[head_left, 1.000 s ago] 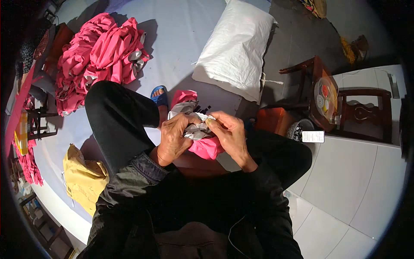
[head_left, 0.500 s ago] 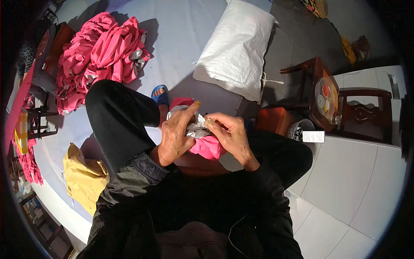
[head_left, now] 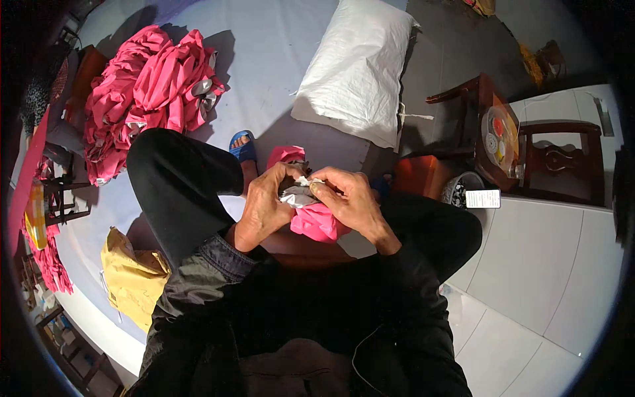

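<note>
Between my knees lies a bunched pink cloth piece with a silvery-grey underside, partly hidden by my hands. My left hand is closed on its grey edge, thumb and fingers pinching near a small white scrap. From the other side, my right hand pinches the same spot with thumb and forefinger. The fingertips of both hands nearly meet there. Whether the white scrap is a tag or part of the cloth I cannot tell.
A heap of pink cloth lies far left. A stuffed white sack rests ahead. Near my left knee stands a yellow bag. To the right are a wooden stool with a round plastic tray, a wooden chair and a patterned bin.
My left hand's fingers, raised and extended before, have curled down to pinch the cloth's grey edge. My right hand still pinches there. The whole view has shifted slightly.
</note>
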Motion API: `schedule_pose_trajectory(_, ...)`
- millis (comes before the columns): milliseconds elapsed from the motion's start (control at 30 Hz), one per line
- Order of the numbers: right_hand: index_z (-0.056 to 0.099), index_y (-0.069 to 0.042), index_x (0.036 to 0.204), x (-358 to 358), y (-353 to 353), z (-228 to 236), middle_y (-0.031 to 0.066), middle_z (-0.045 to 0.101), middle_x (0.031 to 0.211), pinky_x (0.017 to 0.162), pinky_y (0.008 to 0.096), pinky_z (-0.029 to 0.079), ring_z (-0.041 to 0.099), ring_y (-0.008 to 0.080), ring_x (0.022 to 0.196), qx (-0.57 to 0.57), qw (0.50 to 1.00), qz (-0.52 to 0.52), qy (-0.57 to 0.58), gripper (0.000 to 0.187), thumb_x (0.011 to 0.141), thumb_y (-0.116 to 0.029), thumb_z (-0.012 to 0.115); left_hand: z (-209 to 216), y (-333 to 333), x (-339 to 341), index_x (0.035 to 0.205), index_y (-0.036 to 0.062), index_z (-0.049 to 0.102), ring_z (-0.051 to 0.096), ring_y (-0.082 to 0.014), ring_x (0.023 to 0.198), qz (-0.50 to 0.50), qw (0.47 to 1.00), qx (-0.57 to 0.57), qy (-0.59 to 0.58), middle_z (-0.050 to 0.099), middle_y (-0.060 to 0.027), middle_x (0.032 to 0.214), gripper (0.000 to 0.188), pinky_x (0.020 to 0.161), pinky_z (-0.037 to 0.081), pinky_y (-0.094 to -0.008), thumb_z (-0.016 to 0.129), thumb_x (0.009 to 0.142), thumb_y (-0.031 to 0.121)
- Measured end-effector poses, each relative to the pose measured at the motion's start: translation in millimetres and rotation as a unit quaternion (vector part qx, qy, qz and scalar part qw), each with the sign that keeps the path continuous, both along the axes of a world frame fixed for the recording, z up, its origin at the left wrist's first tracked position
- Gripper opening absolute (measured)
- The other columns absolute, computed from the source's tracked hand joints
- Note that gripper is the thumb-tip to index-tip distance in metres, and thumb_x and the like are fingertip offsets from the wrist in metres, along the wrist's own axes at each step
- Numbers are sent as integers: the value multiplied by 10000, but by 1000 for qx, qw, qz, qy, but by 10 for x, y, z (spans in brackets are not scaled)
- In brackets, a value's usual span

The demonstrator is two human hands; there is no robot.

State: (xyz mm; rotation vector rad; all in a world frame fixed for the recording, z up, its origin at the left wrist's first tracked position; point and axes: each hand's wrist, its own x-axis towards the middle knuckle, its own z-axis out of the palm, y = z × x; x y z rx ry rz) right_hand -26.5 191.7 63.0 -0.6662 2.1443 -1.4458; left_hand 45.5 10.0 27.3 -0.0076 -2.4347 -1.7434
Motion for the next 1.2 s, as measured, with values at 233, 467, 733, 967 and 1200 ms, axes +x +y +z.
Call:
schedule_pose_trajectory(233, 674, 25, 1019, -9, 28, -6, 99, 700, 813, 630, 264, 498, 602, 72, 725, 25, 999, 11, 19, 153, 911, -77, 639, 23, 15, -41, 1097, 11, 566, 701, -275, 867, -12, 999, 33, -10, 683, -164, 961, 435, 783, 534, -334, 738, 700, -29)
schedule_pose_trajectory(467, 678, 25, 1020, -6, 19, -52, 95, 703, 815, 634, 270, 507, 604, 75, 717, 4, 1000, 4, 11, 155, 914, -82, 642, 35, 12, -21, 1114, 1, 565, 704, -271, 855, -12, 998, 35, -48, 687, -168, 923, 435, 779, 534, -329, 685, 701, -63)
schedule_pose_trajectory(733, 660, 31, 1040, -5, 5, -75, 86, 710, 855, 671, 271, 526, 622, 76, 763, -16, 1000, -13, -13, 160, 922, -75, 637, -21, 1, -15, 971, -17, 621, 694, -301, 828, 4, 999, -28, -15, 684, -170, 903, 316, 780, 530, -339, 614, 661, -77)
schedule_pose_trajectory(967, 646, 30, 1058, -7, 5, -150, 82, 713, 908, 716, 262, 540, 633, 74, 810, -87, 996, -23, -28, 144, 926, -26, 635, 20, 5, 6, 945, -18, 636, 692, -302, 834, 20, 1000, -17, 6, 697, -149, 898, 291, 761, 528, -339, 599, 661, -65)
schedule_pose_trajectory(1200, 650, 42, 1072, 39, -2, -56, 93, 724, 958, 775, 244, 546, 677, 97, 894, -71, 997, -25, -18, 159, 919, -2, 653, 76, -20, 47, 950, -18, 640, 695, -299, 854, 35, 997, -43, 59, 707, -149, 932, 311, 783, 530, -337, 588, 650, -79)
